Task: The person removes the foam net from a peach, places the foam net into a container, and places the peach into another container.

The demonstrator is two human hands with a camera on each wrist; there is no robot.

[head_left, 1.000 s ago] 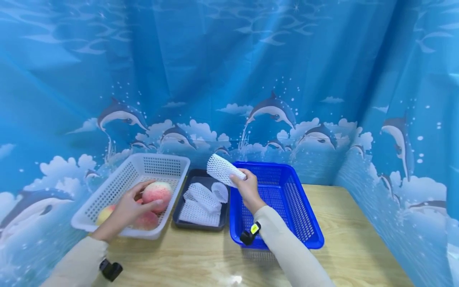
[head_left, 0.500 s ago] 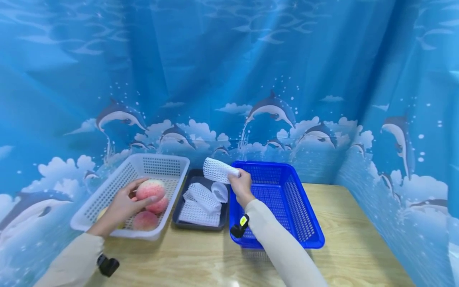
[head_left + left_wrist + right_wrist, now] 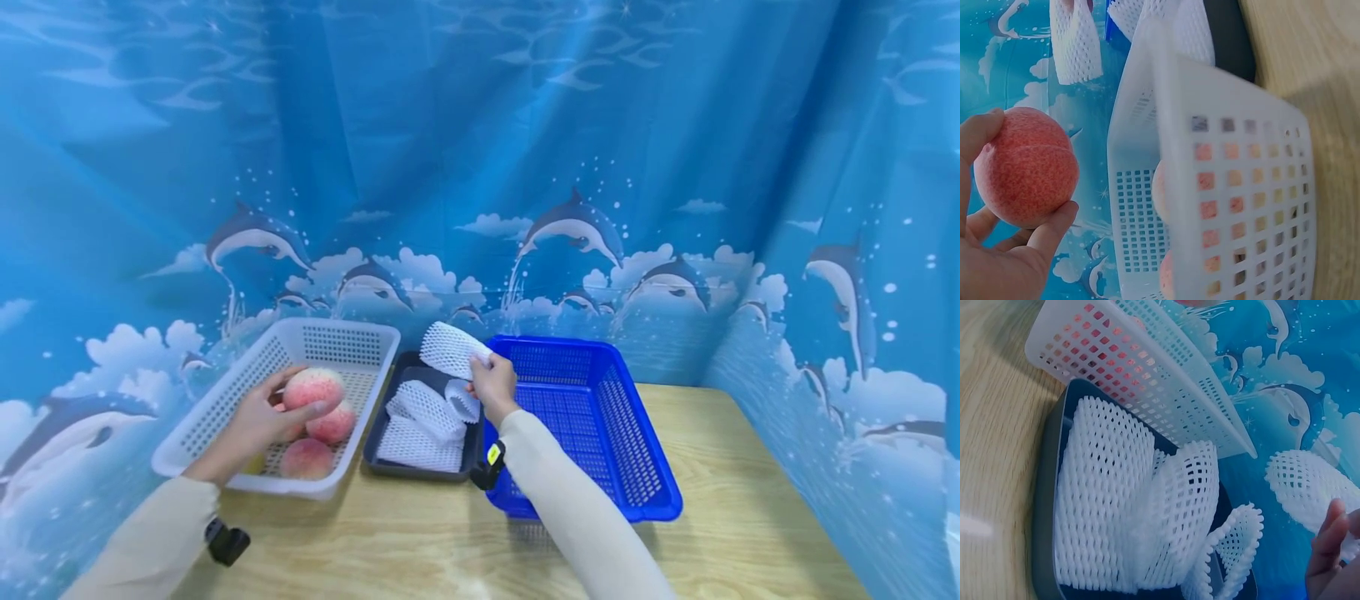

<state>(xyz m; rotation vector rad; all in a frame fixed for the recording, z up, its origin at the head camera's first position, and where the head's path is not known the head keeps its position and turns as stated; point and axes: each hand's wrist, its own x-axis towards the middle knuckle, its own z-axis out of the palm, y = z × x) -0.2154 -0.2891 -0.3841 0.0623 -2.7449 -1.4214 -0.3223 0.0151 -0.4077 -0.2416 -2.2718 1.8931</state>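
Note:
My left hand grips a pink peach over the white basket. In the left wrist view, thumb and fingers spread around that peach. More peaches lie in the basket below. My right hand pinches one end of a white foam fruit net above the dark tray. The net's far end points left, toward the held peach, with a gap between them. Several more foam nets rest in the tray, one curled into a loop.
A blue basket stands right of the tray, partly under the right forearm. All three containers sit side by side on a wooden table. Behind them hangs a blue dolphin-print curtain.
My left hand has lifted the peach and moved it a little left, uncovering peaches beneath. My right hand has shifted left with the foam net, away from the blue basket.

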